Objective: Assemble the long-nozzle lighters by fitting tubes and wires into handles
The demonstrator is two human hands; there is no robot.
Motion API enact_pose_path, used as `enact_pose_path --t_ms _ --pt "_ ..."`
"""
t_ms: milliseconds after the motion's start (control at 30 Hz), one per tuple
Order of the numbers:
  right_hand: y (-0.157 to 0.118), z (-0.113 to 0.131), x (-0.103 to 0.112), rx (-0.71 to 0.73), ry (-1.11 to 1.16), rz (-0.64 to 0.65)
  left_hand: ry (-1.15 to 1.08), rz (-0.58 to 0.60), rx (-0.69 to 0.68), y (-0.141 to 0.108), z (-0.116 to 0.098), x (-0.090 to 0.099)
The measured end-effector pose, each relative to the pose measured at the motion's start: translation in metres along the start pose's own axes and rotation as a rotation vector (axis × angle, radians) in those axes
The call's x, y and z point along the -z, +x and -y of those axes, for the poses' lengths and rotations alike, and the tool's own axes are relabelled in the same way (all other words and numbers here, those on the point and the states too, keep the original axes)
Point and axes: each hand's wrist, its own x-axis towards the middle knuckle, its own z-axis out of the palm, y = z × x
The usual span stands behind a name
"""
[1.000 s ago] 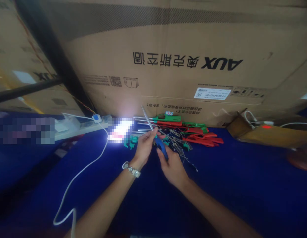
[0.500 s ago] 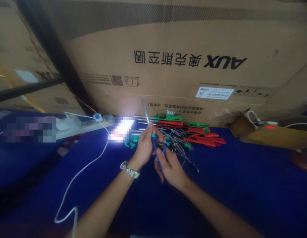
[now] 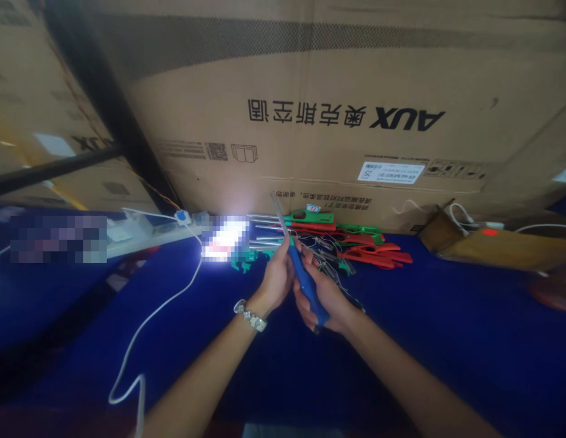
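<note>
A long-nosed lighter (image 3: pixel 305 281) with a blue handle and a slim metal tube is tilted between my hands, its tip pointing up and to the left. My left hand (image 3: pixel 278 277) closes around the front of the handle near the base of the tube. Around the rear of the handle, the fingers of my right hand (image 3: pixel 326 296) are wrapped. Behind my hands lie red lighter handles (image 3: pixel 377 255), a green lighter (image 3: pixel 310 216), teal plastic parts (image 3: pixel 245 260) and a tangle of thin wires and small clear parts (image 3: pixel 331 264), partly hidden by my hands.
A large upside-down printed carton (image 3: pixel 310 67) walls off the back of the blue table cover (image 3: pixel 415 340). At left are a power strip (image 3: pixel 146 240), a white cable (image 3: pixel 141 331) and a glaring, pixelated screen (image 3: pixel 224 239). A brown box (image 3: pixel 502 248) sits at right.
The lighter has turned in my hands, so the long side of its blue handle now shows instead of its trigger opening. Both hands have shifted slightly right.
</note>
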Motion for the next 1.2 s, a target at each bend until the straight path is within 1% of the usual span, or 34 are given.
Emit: enact_pose_path --t_ms 100,167,233,333,400,433,500,600,667,700,800,867,967,1033,1100,1167,1200 --pt "-0.003 0.000 -0.001 -0.051 0.001 0.006 0.015 -0.031 -0.064 0.003 -0.002 0.003" --pt "-0.005 -0.001 -0.003 -0.005 -0.056 -0.003 0.043 -0.076 -0.141 0.006 -0.005 0.007" --pt "-0.007 -0.003 -0.004 0.114 -0.189 -0.059 0.056 -0.104 -0.209 0.009 -0.009 0.011" --pt "-0.007 -0.008 -0.003 0.371 -0.468 -0.210 0.051 -0.134 -0.268 0.011 -0.013 0.015" --pt "-0.006 -0.010 -0.002 0.509 -0.632 -0.254 0.029 -0.131 -0.254 0.010 -0.014 0.015" --pt "-0.006 -0.011 -0.001 0.550 -0.694 -0.254 0.016 -0.124 -0.238 0.010 -0.013 0.015" --pt "-0.007 -0.011 -0.001 0.586 -0.780 -0.249 0.007 -0.104 -0.204 0.009 -0.013 0.015" --pt "-0.009 -0.010 -0.003 0.566 -0.813 -0.269 0.078 -0.042 -0.144 0.007 -0.013 0.016" --pt "-0.009 -0.010 -0.004 0.534 -0.779 -0.263 0.140 -0.008 -0.111 0.007 -0.014 0.016" --pt "-0.009 -0.010 -0.004 0.514 -0.748 -0.251 0.164 -0.011 -0.110 0.007 -0.013 0.016" --pt "-0.006 -0.009 -0.001 0.435 -0.641 -0.223 0.188 -0.090 -0.170 0.007 -0.013 0.013" --pt "-0.003 -0.007 0.002 0.395 -0.555 -0.240 0.161 -0.151 -0.226 0.007 -0.013 0.010" --pt "-0.001 -0.003 0.006 0.413 -0.411 -0.232 0.046 -0.205 -0.293 0.007 -0.016 0.010" --pt "-0.002 0.000 0.006 0.411 -0.308 -0.186 -0.038 -0.206 -0.283 0.006 -0.021 0.011" --pt "-0.004 0.000 0.004 0.358 -0.227 -0.140 -0.081 -0.198 -0.254 0.005 -0.024 0.012" --pt "-0.007 -0.002 0.002 0.318 -0.232 -0.109 -0.058 -0.216 -0.255 0.002 -0.025 0.014" --pt "-0.008 -0.004 0.001 0.323 -0.285 -0.102 -0.013 -0.232 -0.272 0.001 -0.024 0.015"
